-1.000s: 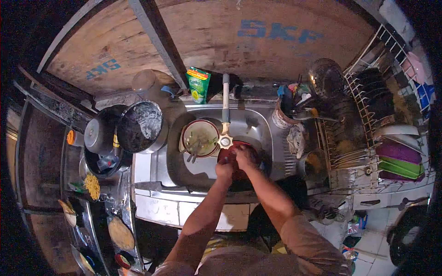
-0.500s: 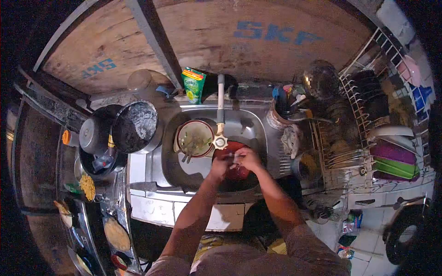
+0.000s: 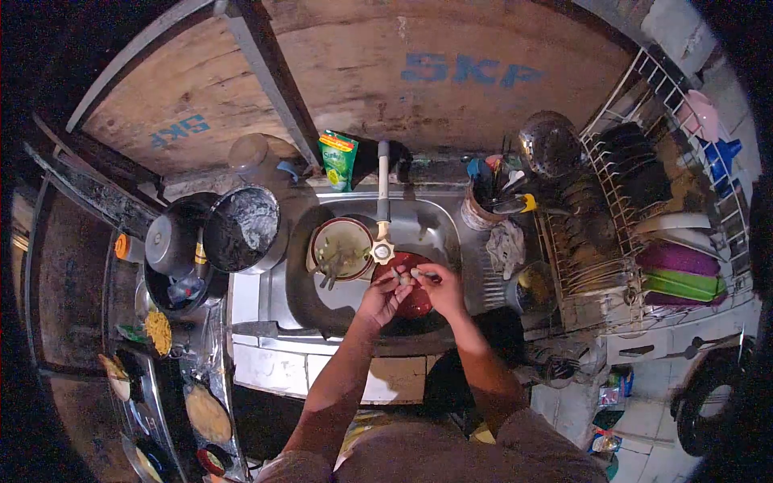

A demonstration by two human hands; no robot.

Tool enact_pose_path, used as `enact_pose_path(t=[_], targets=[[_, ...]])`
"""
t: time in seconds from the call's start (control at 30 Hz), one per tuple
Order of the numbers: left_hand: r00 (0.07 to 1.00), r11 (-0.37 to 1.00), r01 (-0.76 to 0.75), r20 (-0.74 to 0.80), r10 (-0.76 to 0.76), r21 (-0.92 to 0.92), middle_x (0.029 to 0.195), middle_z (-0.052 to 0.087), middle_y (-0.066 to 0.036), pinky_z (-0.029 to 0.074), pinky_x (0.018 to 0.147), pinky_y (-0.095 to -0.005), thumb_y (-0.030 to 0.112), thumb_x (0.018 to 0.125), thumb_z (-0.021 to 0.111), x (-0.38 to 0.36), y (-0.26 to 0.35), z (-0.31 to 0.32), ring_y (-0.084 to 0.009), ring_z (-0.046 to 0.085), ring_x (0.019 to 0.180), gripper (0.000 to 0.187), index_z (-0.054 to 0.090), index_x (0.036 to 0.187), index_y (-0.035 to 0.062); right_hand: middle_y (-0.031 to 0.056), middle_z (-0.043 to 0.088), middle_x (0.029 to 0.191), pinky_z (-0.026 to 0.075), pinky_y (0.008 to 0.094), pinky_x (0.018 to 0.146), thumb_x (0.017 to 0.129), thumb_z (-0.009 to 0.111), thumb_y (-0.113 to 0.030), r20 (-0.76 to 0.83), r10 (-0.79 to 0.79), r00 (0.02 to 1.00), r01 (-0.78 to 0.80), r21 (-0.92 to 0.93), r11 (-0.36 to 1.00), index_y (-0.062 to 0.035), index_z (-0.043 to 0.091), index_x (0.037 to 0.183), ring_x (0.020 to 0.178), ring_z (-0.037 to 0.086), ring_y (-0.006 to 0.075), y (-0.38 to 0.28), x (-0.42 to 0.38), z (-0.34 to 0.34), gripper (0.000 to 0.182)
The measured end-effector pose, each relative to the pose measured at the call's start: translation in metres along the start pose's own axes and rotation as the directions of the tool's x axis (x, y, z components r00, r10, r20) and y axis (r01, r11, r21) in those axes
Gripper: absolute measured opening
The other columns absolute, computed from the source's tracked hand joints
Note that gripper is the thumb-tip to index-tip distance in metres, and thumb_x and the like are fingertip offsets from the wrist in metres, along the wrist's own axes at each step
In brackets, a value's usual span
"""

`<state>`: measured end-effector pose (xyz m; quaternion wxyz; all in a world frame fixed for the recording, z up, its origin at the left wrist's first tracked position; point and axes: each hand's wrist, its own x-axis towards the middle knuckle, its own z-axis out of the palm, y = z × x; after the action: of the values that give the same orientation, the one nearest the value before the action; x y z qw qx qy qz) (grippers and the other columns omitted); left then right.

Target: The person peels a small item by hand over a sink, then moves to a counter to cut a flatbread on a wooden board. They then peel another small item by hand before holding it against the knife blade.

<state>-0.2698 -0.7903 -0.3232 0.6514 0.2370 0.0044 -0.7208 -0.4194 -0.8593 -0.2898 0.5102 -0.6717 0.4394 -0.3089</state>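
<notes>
Over a red bowl (image 3: 415, 306) in the steel sink (image 3: 298, 302), my two hands meet at the fingertips. My left hand (image 3: 382, 301) is turned partly palm up, its fingers curled around a small pale piece (image 3: 406, 279) too small to name. My right hand (image 3: 442, 290) pinches at the same spot from the right, with a pale bit at its fingertips. Just beyond them is the tap (image 3: 382, 253). Left of the tap sits a red-rimmed bowl (image 3: 342, 228) holding cloudy liquid, greenish bits and utensil handles.
A knife (image 3: 266, 328) lies along the sink's front-left edge. Blackened pots (image 3: 241, 227) stand to the left. A green pouch (image 3: 338, 159) is behind the tap. On the right are a utensil holder (image 3: 481, 211), a crumpled cloth (image 3: 506, 248) and a dish rack (image 3: 616, 181).
My left hand has rolled palm upward and its fingers have opened somewhat. My right hand has shifted slightly right, so the pale pieces between the fingertips show more clearly.
</notes>
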Motion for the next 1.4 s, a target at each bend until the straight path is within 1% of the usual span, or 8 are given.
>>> enact_pose_path(t=[0.27,0.33,0.37,0.47,0.8,0.87,1.07,1.4], targets=[[0.993,0.981,0.022,-0.118,0.001,0.194,0.097,0.059,-0.006,0.051,0.073,-0.0263,0.002,0.089,0.049,0.004,-0.018,-0.04,-0.0231,0.06,0.095,0.02,0.053,0.108,0.0047,0.0096,0.066,0.097,0.048,0.0286,0.077,0.082,0.055,-0.002,-0.038,-0.032,0.999,0.035,0.084,0.996,-0.0037,0.064,0.1,0.088,0.063,0.018,0.041,-0.009,0.02,0.019],[0.997,0.992,-0.043,-0.051,0.05,0.12,0.098,0.059,-0.006,0.051,0.074,-0.0264,0.0,0.089,0.049,-0.004,-0.018,-0.031,-0.0227,0.06,0.096,0.02,0.053,0.108,0.0046,0.0145,0.065,0.096,0.048,0.0288,0.079,0.08,0.056,-0.006,-0.349,-0.126,0.929,0.011,-0.313,0.95,-0.0034,0.063,0.098,0.091,0.063,0.0208,0.055,-0.01,0.017,0.019],[0.994,0.993,-0.108,0.015,0.108,0.049,0.099,0.059,-0.006,0.051,0.075,-0.0264,-0.001,0.089,0.049,-0.009,-0.017,-0.024,-0.0222,0.06,0.097,0.02,0.053,0.108,0.0046,0.0178,0.064,0.091,0.052,0.0296,0.07,0.077,0.055,-0.004,-0.396,0.165,0.903,-0.34,-0.427,0.838,-0.0036,0.062,0.096,0.084,0.065,0.0233,0.026,-0.012,0.015,0.021],[0.993,0.988,-0.111,-0.038,0.115,0.104,0.1,0.06,-0.007,0.051,0.075,-0.0264,-0.003,0.088,0.048,-0.027,-0.007,-0.008,-0.0219,0.06,0.097,0.021,0.053,0.107,0.0044,0.0184,0.063,0.087,0.053,0.0349,0.053,0.076,0.051,0.001,-0.064,0.693,0.718,-0.641,-0.449,0.622,-0.0034,0.059,0.1,0.069,0.066,0.0271,0.004,-0.007,0.017,0.026],[0.985,0.987,-0.14,-0.093,0.146,0.076,0.088,0.062,-0.009,0.053,0.065,-0.0236,0.005,0.089,0.052,-0.037,0.002,-0.032,-0.0219,0.063,0.084,0.009,0.055,0.097,0.0049,0.017,0.064,0.078,0.052,0.0385,0.049,0.083,0.05,-0.014,-0.062,0.776,0.628,-0.777,-0.112,0.62,0.0034,0.053,0.101,0.062,0.063,0.0263,0.095,-0.005,0.017,0.025],[0.938,0.978,-0.201,-0.279,0.208,0.053,0.084,0.061,-0.007,0.052,0.061,-0.0258,0.008,0.091,0.051,-0.037,0.001,-0.033,-0.0214,0.063,0.079,0.006,0.056,0.092,0.0053,0.025,0.063,0.081,0.055,0.0415,0.049,0.083,0.043,-0.005,-0.106,0.48,0.871,-0.453,-0.551,0.701,0.0043,0.059,0.093,0.059,0.064,0.0357,0.087,-0.003,0.008,0.021],[0.915,0.989,-0.149,-0.379,0.137,-0.003,0.078,0.058,-0.006,0.05,0.051,-0.0286,0.013,0.09,0.055,-0.033,0.001,-0.052,-0.0208,0.058,0.063,0.007,0.051,0.087,0.0076,0.0214,0.064,0.076,0.053,0.0387,0.067,0.078,0.051,-0.014,-0.114,0.279,0.954,-0.242,-0.841,0.484,0.0003,0.064,0.069,0.065,0.065,0.0339,0.012,-0.002,-0.021,0.021],[0.907,0.991,-0.136,-0.403,0.126,0.004,0.075,0.054,-0.003,0.049,0.05,-0.0279,0.012,0.087,0.058,-0.052,0.0,-0.051,-0.0179,0.056,0.064,0.011,0.047,0.088,0.01,0.0128,0.067,0.074,0.053,0.0402,0.055,0.085,0.048,-0.02,0.174,-0.001,0.985,0.174,-0.985,0.001,0.0041,0.046,0.126,0.067,0.068,0.0251,-0.083,0.014,0.012,0.047]])
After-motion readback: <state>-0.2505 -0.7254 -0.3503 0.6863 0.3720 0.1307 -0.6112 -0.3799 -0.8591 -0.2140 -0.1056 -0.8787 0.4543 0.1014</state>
